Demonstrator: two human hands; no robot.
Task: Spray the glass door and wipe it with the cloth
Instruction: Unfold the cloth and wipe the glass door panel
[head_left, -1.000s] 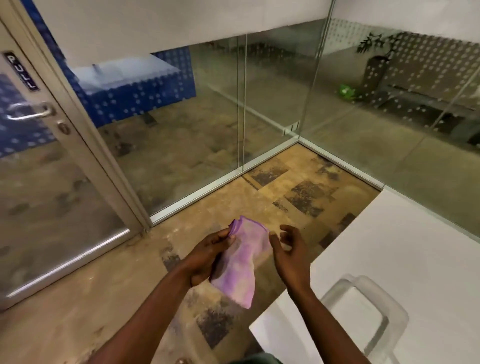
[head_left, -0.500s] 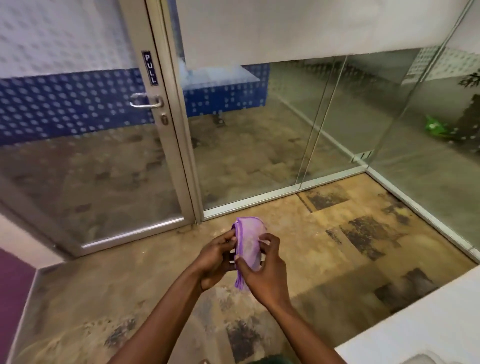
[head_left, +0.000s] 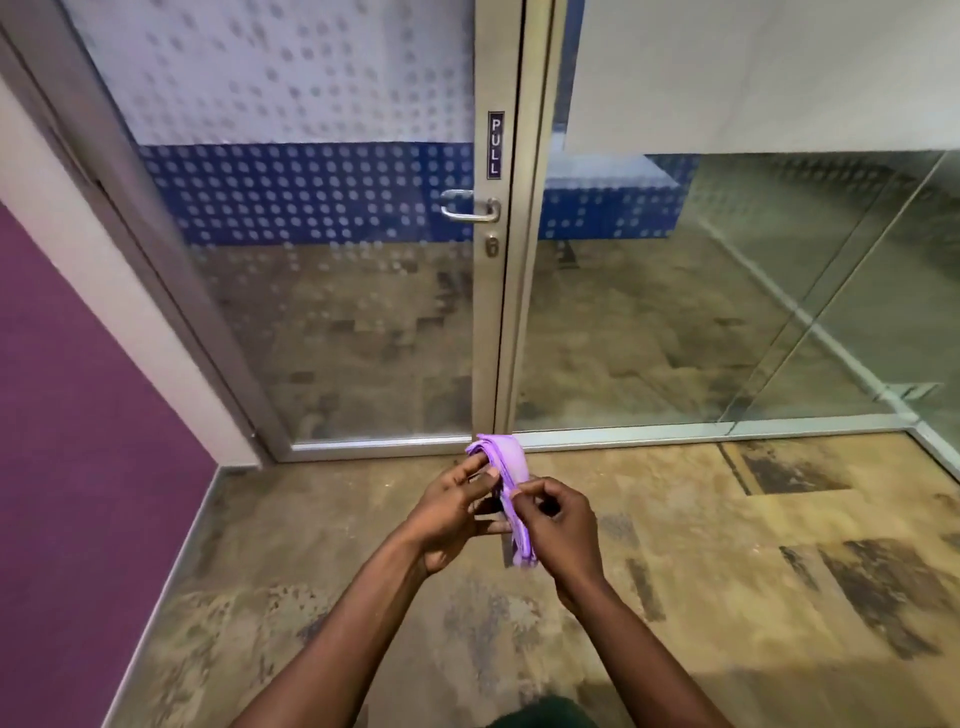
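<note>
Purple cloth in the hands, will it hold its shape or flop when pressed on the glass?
Likely floppy: the purple cloth bends over the left hand and its tail hangs loose below the right hand. Probably light, since fingertips alone hold it.

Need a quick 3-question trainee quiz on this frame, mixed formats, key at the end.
1. True or false: the left hand and the right hand both hold the purple cloth.
2. Multiple choice: what word is on the sign above the door handle? A) PUSH B) PULL C) EXIT
3. Short answer: is a spray bottle visible anywhere in the view?

Key: 1 true; 2 B; 3 no, none is in view, and the cloth is folded between the hands, short of the glass door.
</note>
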